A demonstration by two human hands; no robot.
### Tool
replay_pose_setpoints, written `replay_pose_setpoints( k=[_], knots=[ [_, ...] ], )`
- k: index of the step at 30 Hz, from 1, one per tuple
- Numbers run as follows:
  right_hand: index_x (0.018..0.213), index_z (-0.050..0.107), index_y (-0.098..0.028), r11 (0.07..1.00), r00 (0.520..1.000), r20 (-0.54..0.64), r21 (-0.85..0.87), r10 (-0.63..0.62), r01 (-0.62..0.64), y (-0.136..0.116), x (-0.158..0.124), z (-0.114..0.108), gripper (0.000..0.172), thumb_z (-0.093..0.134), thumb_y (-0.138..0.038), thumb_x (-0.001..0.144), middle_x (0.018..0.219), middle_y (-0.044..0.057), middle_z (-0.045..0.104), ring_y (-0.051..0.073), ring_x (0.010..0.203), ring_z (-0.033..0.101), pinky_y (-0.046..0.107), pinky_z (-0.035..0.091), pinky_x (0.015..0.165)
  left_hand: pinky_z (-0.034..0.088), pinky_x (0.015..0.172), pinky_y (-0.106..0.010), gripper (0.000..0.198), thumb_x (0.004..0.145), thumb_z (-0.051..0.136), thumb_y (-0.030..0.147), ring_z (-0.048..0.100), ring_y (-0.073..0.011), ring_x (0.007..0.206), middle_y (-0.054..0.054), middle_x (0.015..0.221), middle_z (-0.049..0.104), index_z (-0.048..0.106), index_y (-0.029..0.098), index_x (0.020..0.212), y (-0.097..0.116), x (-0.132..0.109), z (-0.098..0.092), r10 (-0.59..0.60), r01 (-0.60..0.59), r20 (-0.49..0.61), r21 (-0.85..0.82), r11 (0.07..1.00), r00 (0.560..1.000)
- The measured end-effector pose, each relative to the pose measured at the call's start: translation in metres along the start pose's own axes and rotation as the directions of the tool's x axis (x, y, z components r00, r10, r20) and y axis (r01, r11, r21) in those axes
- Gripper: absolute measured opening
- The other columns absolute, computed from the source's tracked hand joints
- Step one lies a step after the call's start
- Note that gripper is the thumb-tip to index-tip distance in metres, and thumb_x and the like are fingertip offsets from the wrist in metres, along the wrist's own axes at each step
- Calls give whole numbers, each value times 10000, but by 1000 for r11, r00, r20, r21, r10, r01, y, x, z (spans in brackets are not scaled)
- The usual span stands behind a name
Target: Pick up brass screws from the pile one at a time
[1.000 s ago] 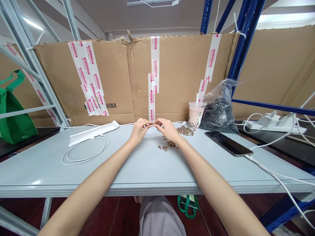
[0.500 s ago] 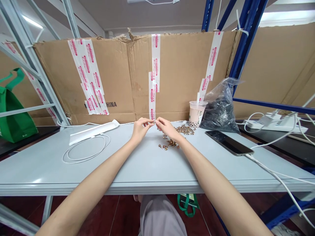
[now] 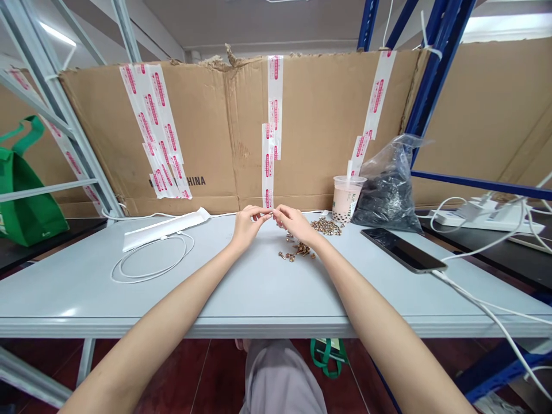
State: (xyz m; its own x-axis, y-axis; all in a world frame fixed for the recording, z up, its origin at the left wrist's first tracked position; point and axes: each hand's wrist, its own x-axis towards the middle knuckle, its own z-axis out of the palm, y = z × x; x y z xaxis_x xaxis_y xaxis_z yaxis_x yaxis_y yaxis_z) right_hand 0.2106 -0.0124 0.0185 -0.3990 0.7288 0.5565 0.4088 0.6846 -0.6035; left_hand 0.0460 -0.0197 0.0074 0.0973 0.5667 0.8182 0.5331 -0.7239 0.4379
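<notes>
Well, cardboard (image 3: 202,126) backs the table (image 3: 267,293) bearing screws (image 3: 302,249).

Left hand (image 3: 246,229), right hand (image 3: 296,224): bare. Forearms (image 3: 172,322), two: bare, slender. Garment (image 3: 282,379), one: plain grey cloth, softly creased, below worktop's (image 3: 267,287) front edge.

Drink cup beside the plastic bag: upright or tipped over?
Upright. The cup stands on its base, rim uppermost, straw pointing up and dark beads at the bottom.
</notes>
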Motion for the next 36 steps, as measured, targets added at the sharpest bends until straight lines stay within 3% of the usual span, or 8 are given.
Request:
replay_pose_setpoints(
  k=[7,12,19,27,36],
  knots=[
    [669,441,-177,991,999,37,134,-23,18,2,1,4,340,373,-462,842,578,-37,435,86,521,375,212,307,528,415,627,-269,153,747,621,293,486,-132,634,-29,765,678,700,198,836,1,0,0,2,-3,-16,-28,1000,1000],
    [683,409,-185,952,999,38,304,18,-29,1,3,11,324,365,-465,840,582,-43,391,79,491,330,211,298,496,424,638,-264,157,732,631,291,505,-127,639,-30,768,676,702,192,831,3,1,0,-82,77,-53,-98,992,995],
    [690,440,-184,981,998,-68,193,-19,31,-4,0,11,335,375,-479,836,618,-29,422,97,586,391,213,311,543,428,643,-263,167,714,643,299,521,-129,645,-40,778,682,708,182,815,3,2,-1,-124,112,-82,-145,983,989],
    [606,395,-171,945,997,76,327,-12,-13,1,2,10,429,289,-493,870,526,-34,328,86,488,294,225,248,492,408,629,-254,131,708,650,260,467,-121,607,-24,715,667,711,189,799,7,1,0,-86,82,-36,-105,991,996],
    [727,488,-165,985,998,69,171,2,-14,2,1,3,374,363,-497,845,577,-27,440,85,521,357,212,264,519,401,629,-253,132,727,633,256,476,-126,634,-26,737,664,701,184,814,4,1,0,-81,78,-27,-87,993,996]
  ],
)
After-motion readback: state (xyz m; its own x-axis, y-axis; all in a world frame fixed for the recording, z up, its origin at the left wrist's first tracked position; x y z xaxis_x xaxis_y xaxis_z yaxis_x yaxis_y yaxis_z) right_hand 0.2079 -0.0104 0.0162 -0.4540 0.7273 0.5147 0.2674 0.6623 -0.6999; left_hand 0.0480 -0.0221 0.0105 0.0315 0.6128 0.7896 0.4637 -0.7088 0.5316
